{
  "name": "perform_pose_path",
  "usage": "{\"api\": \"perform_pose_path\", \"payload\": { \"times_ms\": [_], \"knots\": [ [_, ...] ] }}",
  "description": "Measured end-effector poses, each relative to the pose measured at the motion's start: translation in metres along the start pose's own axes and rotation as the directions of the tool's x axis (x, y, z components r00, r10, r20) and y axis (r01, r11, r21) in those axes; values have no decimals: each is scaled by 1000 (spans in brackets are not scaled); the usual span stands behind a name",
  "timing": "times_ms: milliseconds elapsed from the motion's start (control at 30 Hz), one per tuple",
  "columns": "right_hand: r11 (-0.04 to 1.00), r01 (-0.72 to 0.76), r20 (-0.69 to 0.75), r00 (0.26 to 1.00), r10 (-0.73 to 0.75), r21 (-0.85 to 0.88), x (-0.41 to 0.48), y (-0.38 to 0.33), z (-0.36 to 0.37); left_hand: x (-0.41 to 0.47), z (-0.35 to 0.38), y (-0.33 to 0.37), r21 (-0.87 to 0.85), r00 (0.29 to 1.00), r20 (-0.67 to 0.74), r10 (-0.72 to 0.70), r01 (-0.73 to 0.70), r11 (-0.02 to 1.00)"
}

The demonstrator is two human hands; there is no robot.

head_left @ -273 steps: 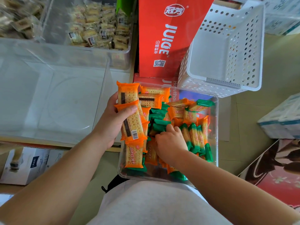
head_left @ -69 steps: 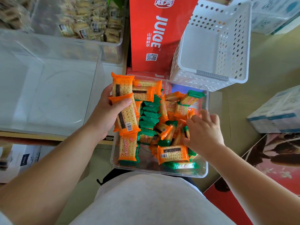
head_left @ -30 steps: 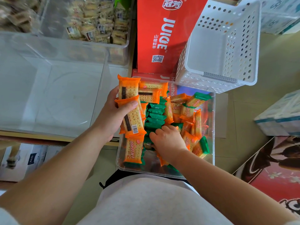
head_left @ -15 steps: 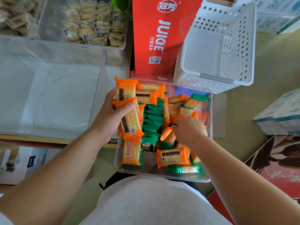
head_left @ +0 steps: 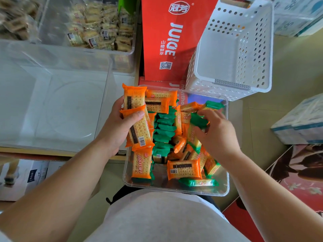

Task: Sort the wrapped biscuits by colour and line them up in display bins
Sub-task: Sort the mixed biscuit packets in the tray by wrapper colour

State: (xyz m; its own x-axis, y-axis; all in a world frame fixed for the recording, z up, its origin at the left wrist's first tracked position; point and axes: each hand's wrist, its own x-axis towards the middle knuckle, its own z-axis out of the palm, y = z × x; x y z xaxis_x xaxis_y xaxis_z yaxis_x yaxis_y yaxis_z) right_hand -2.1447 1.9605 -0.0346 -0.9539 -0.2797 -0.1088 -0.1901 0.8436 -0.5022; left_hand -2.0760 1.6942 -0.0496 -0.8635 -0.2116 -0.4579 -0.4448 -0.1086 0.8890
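Observation:
A clear bin (head_left: 226, 173) on my lap holds mixed orange and green wrapped biscuits. Several green packs (head_left: 165, 127) stand in a row down its middle, and loose orange packs (head_left: 183, 169) lie around them. My left hand (head_left: 114, 131) grips a stack of orange packs (head_left: 139, 130) over the bin's left edge. My right hand (head_left: 218, 135) reaches into the upper right of the bin, its thumb and fingers closing on a green pack (head_left: 199, 120).
A large clear display bin (head_left: 52, 105) sits on the shelf to the left. Behind it stands a bin of beige snacks (head_left: 97, 32). A red juice carton (head_left: 167, 41) and a white perforated basket (head_left: 234, 49) stand beyond the lap bin. Cardboard boxes (head_left: 300, 123) lie at the right.
My right hand has moved from the bin's middle up to its right side and onto a green pack. The left hand keeps the same orange stack in place.

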Motion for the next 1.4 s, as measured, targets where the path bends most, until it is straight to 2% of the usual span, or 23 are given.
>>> {"api": "perform_pose_path", "payload": {
  "times_ms": [67, 100, 133, 200, 267, 333, 433, 500, 600, 667, 733, 767, 800, 867, 933, 967, 1033, 1133, 1267, 1400],
  "knots": [
    [992, 104, -92, 991, -97, 72, -7, -7, -14, 0, 0, 1, -3, 1000, 0, 3, -3, 1000],
    [983, 147, -87, 987, -138, 113, -10, -11, -18, -1, 0, 1, -7, 1000, 2, 7, -7, 1000],
    [972, 184, -49, 983, -178, 150, -12, -13, -18, -1, 1, 2, -7, 1000, 5, 10, -10, 1000],
    [954, 217, 123, 962, -246, 206, -14, -18, -12, -2, 2, 3, -7, 1000, 9, 13, -13, 1000],
    [944, 233, 287, 911, -296, 234, -18, -23, 5, -2, 2, 3, -9, 1000, 10, 12, -11, 1000],
    [945, 226, 366, 880, -303, 238, -23, -25, 27, -2, 2, 3, -11, 1000, 8, 3, -2, 1000],
    [961, 242, 433, 858, -277, 134, -29, -25, 56, -2, 2, 3, -15, 1000, -2, -5, 5, 1000],
    [952, 299, 421, 856, -300, 69, -35, -23, 71, -2, 3, 3, -15, 1000, -1, -5, 5, 1000],
    [895, 442, 367, 844, -392, -60, -40, -16, 83, -4, 8, 6, -15, 1000, -1, -1, 1, 1000],
    [875, 475, 403, 822, -402, -96, -36, -12, 81, -5, 11, 8, -12, 1000, -1, -2, 2, 1000],
    [900, 429, 462, 815, -350, -74, -32, -7, 73, -5, 12, 10, -14, 1000, -7, -6, 6, 1000],
    [931, 362, 450, 840, -303, -50, -30, -3, 67, -5, 12, 11, -14, 1000, -11, -10, 10, 1000],
    [961, 277, 395, 884, -251, -9, -29, 2, 61, -5, 13, 13, -14, 1000, -16, -15, 15, 1000],
    [989, 139, 165, 976, -146, 54, -24, 15, 50, -6, 14, 14, -14, 999, -25, -21, 21, 1000],
    [999, 20, -8, 1000, -20, 30, -16, 24, 43, -6, 15, 13, -18, 999, -44, -29, 28, 999],
    [999, -43, -3, 999, 43, -1, -9, 26, 39, -6, 16, 12, -19, 998, -53, -33, 32, 999],
    [992, -102, 141, 984, 112, -72, 6, 26, 38, -6, 18, 11, -13, 997, -65, -33, 32, 999],
    [993, -47, 315, 946, 80, -111, 28, 22, 45, -6, 20, 11, 1, 996, -79, -33, 34, 999],
    [992, -93, 358, 927, 116, -79, 43, 14, 55, -4, 20, 13, 74, 994, -95, -58, 65, 995],
    [990, -49, 383, 919, 96, -131, 43, 9, 63, -3, 28, 24, 242, 991, -132, -7, 39, 970]
  ]
}}
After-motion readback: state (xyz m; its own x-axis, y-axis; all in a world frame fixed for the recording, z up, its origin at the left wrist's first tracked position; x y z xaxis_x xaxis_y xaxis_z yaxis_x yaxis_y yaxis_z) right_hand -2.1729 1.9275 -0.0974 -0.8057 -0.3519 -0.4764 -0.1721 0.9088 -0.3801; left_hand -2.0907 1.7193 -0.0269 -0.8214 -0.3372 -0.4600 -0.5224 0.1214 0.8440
